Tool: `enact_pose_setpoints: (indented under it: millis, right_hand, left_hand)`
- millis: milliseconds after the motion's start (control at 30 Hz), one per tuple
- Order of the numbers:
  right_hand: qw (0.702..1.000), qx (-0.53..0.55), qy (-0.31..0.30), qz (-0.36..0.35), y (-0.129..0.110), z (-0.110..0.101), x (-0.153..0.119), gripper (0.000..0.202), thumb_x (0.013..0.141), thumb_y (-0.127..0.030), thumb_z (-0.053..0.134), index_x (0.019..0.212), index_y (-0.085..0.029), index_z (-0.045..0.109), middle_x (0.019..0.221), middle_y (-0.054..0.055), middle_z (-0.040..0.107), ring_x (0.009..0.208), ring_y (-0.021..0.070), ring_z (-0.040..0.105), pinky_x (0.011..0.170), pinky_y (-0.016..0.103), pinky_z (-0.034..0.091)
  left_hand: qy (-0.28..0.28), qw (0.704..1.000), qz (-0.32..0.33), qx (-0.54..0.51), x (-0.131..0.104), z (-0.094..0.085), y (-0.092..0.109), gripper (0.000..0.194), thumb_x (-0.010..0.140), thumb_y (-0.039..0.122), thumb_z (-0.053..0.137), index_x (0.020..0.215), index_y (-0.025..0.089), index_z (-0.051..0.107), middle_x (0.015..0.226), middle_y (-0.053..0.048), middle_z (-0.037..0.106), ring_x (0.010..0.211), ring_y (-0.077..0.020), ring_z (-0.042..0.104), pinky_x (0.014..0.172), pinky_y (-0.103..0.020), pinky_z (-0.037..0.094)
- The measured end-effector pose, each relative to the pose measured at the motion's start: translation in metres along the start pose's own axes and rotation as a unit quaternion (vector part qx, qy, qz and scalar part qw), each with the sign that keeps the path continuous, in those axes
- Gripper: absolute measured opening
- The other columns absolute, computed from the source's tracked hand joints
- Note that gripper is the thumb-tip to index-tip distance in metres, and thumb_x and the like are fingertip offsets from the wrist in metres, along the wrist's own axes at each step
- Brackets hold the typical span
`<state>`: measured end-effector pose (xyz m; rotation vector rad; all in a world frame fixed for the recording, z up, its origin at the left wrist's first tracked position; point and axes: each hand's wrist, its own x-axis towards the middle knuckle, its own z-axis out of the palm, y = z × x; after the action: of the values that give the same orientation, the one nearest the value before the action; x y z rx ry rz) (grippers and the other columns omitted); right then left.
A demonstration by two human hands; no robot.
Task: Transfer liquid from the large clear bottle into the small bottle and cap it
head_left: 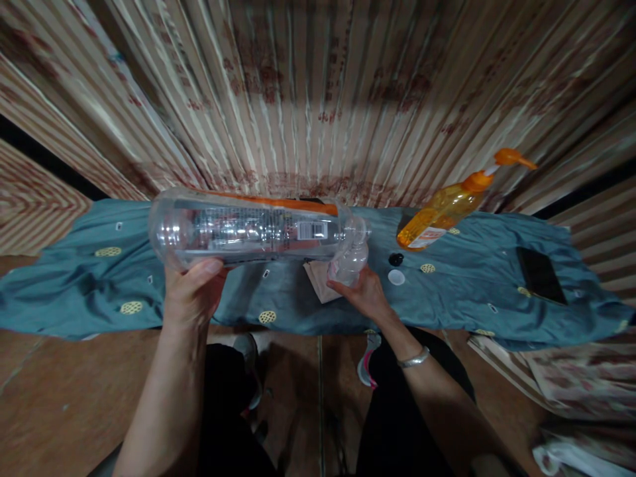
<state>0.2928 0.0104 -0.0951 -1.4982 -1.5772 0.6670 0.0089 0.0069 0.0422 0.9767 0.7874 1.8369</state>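
From where I stand, the left hand (196, 281) is curled under the large clear bottle (258, 228) near its base, thumb against the near side, taking the weight so it lies sideways above the desk (481, 271), neck to the right. The right hand (365, 291) is wrapped round the small clear bottle (348, 260), low on its body, I'd guess to leave its top free for the larger neck. The two necks overlap; whether they touch, I can't tell. It looks like pouring from one into the other, though I can't make out any flow. The black cap (396, 259) and white disc (396, 277) lie just beside, probably set down to open the bottles. The orange pump bottle (440, 215) is farther right, perhaps to leave working room.
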Motion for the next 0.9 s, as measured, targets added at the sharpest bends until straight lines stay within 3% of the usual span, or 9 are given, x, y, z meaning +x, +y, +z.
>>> enact_pose_setpoints:
  millis: [167,433,567,900]
  right_hand:
    - [1.0,0.008,0.019,0.009,-0.0008,0.001,0.0006,0.101,0.069,-0.051,0.101,0.154,-0.018,0.057,0.137,0.02,0.081,0.124,0.0434,0.08,0.105,0.059,0.067]
    - [1.0,-0.011,0.022,0.008,0.0035,0.0052,0.0008,0.076,0.074,-0.054,0.094,0.135,-0.017,0.069,0.122,0.02,0.086,0.113,0.0433,0.084,0.097,0.057,0.069]
    - [1.0,-0.007,0.031,0.001,0.0028,0.0064,0.0012,0.074,0.075,-0.052,0.091,0.135,-0.017,0.068,0.12,0.018,0.087,0.11,0.042,0.085,0.096,0.056,0.07]
    - [0.999,-0.003,0.029,0.019,0.001,0.0035,0.0018,0.073,0.073,-0.055,0.091,0.132,-0.017,0.07,0.118,0.019,0.087,0.111,0.0434,0.084,0.097,0.058,0.069]
  left_hand:
    - [-0.005,1.0,-0.001,-0.004,-0.001,0.0038,0.001,0.128,0.043,0.034,0.111,0.158,0.045,0.057,0.106,-0.002,0.085,0.108,-0.0377,0.082,0.101,-0.063,0.068]
    - [0.005,1.0,-0.01,0.003,-0.0023,0.0041,0.0011,0.128,0.042,0.038,0.111,0.158,0.044,0.057,0.104,-0.002,0.085,0.108,-0.0378,0.082,0.103,-0.062,0.066]
    - [0.019,1.0,-0.012,0.017,-0.0019,0.0046,0.0018,0.136,0.036,0.04,0.113,0.159,0.045,0.055,0.101,-0.001,0.085,0.106,-0.0375,0.082,0.105,-0.062,0.065]
    - [0.005,1.0,-0.009,0.015,-0.0032,0.0012,0.0,0.13,0.041,0.039,0.111,0.159,0.046,0.056,0.101,-0.001,0.084,0.107,-0.0373,0.082,0.106,-0.063,0.063]
